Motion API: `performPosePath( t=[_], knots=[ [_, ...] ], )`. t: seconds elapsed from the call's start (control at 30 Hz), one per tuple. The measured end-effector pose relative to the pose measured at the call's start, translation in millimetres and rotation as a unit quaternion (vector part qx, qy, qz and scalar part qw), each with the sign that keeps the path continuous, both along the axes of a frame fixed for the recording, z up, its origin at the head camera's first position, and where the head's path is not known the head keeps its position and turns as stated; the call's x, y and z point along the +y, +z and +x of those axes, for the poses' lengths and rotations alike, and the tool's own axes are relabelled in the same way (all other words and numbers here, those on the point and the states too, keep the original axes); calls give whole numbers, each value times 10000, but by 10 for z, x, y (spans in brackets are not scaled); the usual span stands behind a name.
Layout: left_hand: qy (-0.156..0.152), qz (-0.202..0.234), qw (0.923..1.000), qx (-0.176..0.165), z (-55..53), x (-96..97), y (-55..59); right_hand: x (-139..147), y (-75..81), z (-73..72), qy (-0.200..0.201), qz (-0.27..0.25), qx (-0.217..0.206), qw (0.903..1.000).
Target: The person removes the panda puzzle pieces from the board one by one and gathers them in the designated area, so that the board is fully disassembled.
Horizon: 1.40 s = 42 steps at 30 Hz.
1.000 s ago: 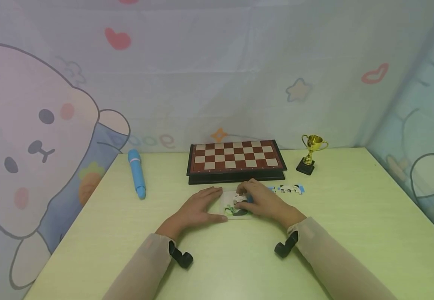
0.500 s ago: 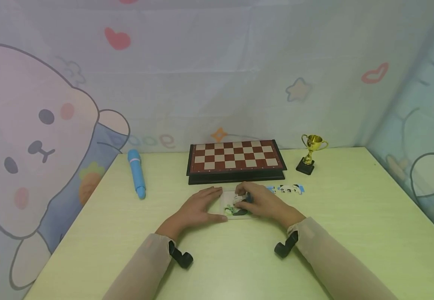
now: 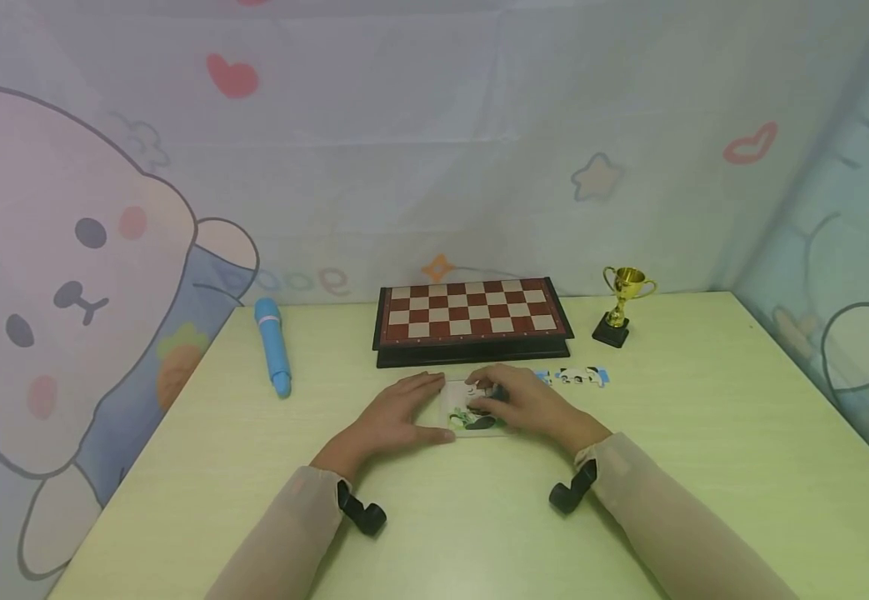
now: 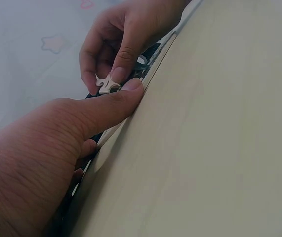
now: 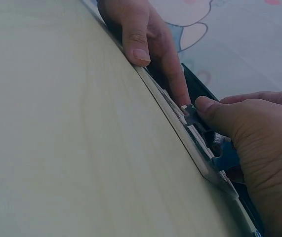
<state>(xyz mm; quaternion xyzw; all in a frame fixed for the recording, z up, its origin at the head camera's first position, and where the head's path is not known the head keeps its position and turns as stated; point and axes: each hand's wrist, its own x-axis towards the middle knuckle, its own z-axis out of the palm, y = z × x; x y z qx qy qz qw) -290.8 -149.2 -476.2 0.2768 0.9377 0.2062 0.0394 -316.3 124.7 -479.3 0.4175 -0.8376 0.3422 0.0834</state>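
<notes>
A small jigsaw board [image 3: 455,393] with a panda and green leaves printed on it lies flat on the table. My left hand [image 3: 385,423] spans its left side, thumb at the near edge and fingertips at the far edge, holding it between them. Over the board my right hand [image 3: 535,408] pinches a small jigsaw piece [image 4: 106,86] between thumb and fingers. That piece looks tilted in the left wrist view; whether it touches the board cannot be told. The right hand hides the board's right part.
Beyond the right hand lie loose panda jigsaw pieces [image 3: 582,377]. Behind the board stands a chessboard box [image 3: 471,321]. A gold trophy cup [image 3: 620,308] is at the back right of the table [image 3: 464,533], a blue microphone-shaped toy [image 3: 274,348] at the back left.
The right fingertips have shifted slightly left over the board, with the jigsaw piece still pinched. My left hand has stayed in place.
</notes>
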Motion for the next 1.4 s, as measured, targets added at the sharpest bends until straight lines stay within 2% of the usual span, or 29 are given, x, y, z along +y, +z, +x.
performPosePath(
  t=[0.13,0.33,0.57,0.97,1.2,1.4],
  knots=[
    [-8,8,10000,15,1,-5,-6,4,-11,-19,-24,186,130,9997],
    [23,11,10000,-23,0,-7,0,4,-13,-38,80,90,393,9992],
    [-13,34,10000,-5,-6,-10,1,4,-9,-28,113,-123,253,9995],
    [8,10,10000,-6,-12,0,-12,4,-1,-16,77,-493,265,9984],
    [-24,22,10000,3,-8,1,-21,69,24,28,-194,-413,-24,9990],
    [8,-26,10000,22,-4,-3,-11,223,17,30,-454,-374,-99,9982]
  ],
)
